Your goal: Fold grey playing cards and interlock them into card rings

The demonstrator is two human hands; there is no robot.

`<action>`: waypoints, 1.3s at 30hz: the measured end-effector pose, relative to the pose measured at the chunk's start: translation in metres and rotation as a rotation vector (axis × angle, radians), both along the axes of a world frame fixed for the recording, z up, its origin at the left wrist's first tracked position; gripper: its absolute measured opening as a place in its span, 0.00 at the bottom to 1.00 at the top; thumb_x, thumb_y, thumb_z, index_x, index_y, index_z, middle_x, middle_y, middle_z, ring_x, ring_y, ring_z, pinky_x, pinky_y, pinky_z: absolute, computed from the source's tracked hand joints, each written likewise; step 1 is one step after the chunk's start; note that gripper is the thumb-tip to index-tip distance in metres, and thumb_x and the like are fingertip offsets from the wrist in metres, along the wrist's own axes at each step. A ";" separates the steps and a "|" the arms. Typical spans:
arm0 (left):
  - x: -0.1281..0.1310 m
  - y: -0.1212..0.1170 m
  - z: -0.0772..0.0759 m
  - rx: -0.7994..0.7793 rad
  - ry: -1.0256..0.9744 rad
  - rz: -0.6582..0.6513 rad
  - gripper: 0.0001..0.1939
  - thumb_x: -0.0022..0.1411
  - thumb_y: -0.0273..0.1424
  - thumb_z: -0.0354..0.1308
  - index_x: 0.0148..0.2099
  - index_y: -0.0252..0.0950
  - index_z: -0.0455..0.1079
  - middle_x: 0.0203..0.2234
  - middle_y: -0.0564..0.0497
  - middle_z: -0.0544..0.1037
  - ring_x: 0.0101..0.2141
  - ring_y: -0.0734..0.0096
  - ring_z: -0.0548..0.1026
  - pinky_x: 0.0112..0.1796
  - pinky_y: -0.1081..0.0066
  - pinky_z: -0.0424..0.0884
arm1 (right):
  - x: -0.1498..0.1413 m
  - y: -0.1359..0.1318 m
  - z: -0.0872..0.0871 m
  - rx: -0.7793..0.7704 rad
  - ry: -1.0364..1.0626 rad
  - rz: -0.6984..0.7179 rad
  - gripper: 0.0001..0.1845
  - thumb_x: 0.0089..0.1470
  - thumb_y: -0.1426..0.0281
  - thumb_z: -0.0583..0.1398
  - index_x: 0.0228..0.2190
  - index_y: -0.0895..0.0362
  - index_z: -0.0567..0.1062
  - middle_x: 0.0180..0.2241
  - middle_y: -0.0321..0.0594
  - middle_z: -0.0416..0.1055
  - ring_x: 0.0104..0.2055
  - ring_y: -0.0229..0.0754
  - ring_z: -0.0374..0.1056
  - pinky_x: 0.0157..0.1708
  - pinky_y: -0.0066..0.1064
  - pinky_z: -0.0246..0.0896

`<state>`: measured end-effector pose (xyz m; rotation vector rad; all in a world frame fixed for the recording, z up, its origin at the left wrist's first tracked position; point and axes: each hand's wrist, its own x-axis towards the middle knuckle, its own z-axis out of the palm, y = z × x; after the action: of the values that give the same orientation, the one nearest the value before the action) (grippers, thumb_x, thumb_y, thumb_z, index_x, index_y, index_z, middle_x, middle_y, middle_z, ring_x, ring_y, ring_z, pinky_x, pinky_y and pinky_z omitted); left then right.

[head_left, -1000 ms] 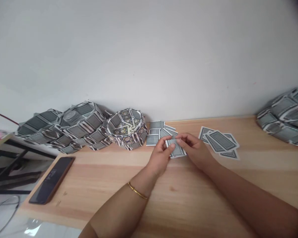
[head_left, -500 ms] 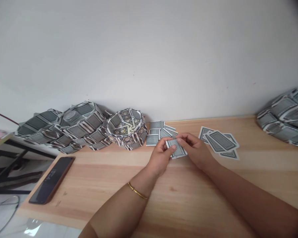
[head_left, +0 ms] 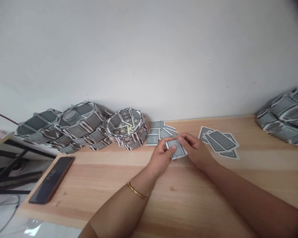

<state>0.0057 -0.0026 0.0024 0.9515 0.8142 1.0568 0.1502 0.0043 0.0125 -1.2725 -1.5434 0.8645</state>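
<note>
Pinching: both hands grasp one grey-patterned card piece; layer count unclear.
Card piece: in front of the person, between two card groups; can't tell if it touches the table.
Left hand: gripping, thumb flat on the card's face, finger along its far edge.
Right hand: gripping, thumb and finger at the card's far right corner.
Small cards: cluster just beyond the left hand.
Loose cards: overlapping, patterned backs up, right of the right hand.
Patterned basket: upright, beside the small cards.
Grey baskets: left of that, near the wall.
Right-edge basket: partly out of view.
Phone: table's left edge.
Bangle: gold-coloured, left wrist.
</note>
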 end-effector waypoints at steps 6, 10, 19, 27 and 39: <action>0.001 0.001 -0.001 -0.023 0.002 0.017 0.21 0.51 0.40 0.64 0.45 0.37 0.64 0.24 0.56 0.69 0.22 0.79 0.65 0.22 0.77 0.65 | 0.000 -0.001 0.002 0.029 -0.044 0.036 0.15 0.59 0.58 0.51 0.33 0.54 0.73 0.34 0.37 0.73 0.37 0.41 0.67 0.38 0.30 0.60; 0.001 0.001 -0.001 -0.048 -0.013 0.023 0.22 0.49 0.41 0.65 0.43 0.38 0.65 0.24 0.57 0.69 0.22 0.78 0.66 0.22 0.76 0.65 | 0.001 -0.002 0.002 0.029 -0.034 0.049 0.16 0.59 0.58 0.51 0.34 0.54 0.72 0.34 0.38 0.73 0.36 0.42 0.67 0.36 0.31 0.60; 0.000 0.001 -0.003 -0.067 0.030 0.048 0.22 0.49 0.41 0.65 0.43 0.38 0.66 0.24 0.57 0.69 0.21 0.80 0.65 0.21 0.78 0.62 | 0.001 -0.001 0.000 0.037 -0.032 0.073 0.16 0.59 0.58 0.50 0.35 0.54 0.72 0.35 0.38 0.72 0.38 0.42 0.66 0.38 0.31 0.59; -0.001 0.001 -0.001 -0.085 0.016 0.056 0.22 0.48 0.41 0.65 0.43 0.37 0.67 0.23 0.57 0.69 0.22 0.79 0.66 0.23 0.78 0.62 | 0.001 -0.001 -0.001 0.039 -0.053 0.066 0.17 0.59 0.57 0.50 0.33 0.54 0.72 0.32 0.37 0.72 0.35 0.41 0.66 0.35 0.30 0.60; -0.002 0.004 0.000 -0.078 -0.136 0.210 0.17 0.49 0.34 0.65 0.40 0.36 0.67 0.34 0.53 0.74 0.31 0.75 0.71 0.36 0.73 0.66 | -0.002 -0.004 -0.005 0.002 -0.065 0.156 0.15 0.56 0.60 0.55 0.43 0.53 0.71 0.23 0.33 0.63 0.25 0.37 0.60 0.26 0.29 0.57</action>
<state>0.0040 0.0018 0.0023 0.7310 0.8492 1.2482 0.1478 0.0001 0.0079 -1.2016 -1.7121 0.9276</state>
